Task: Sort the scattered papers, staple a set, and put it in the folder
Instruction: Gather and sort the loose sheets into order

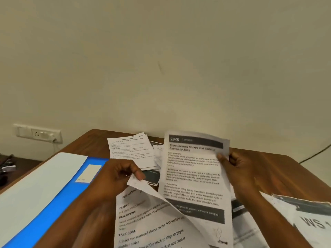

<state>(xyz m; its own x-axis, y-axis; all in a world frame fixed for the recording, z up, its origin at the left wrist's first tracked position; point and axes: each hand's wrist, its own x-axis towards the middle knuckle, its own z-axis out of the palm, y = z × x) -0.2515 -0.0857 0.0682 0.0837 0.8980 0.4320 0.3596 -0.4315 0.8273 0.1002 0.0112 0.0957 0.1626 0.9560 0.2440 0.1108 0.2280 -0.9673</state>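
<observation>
Blue folder [53, 199] lies open — both hands pinch loose sheets [195, 176].

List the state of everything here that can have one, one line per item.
Left hand: pinching the corner of a sheet, lifting it.
Right hand: gripping the right edge of the 2946 sheet, which is held up off the desk.
Blue folder: lying open on the desk.
Other papers: loose, overlapping, unstapled as far as can be seen.
Wall socket: something plugged in; switch position unclear.
</observation>
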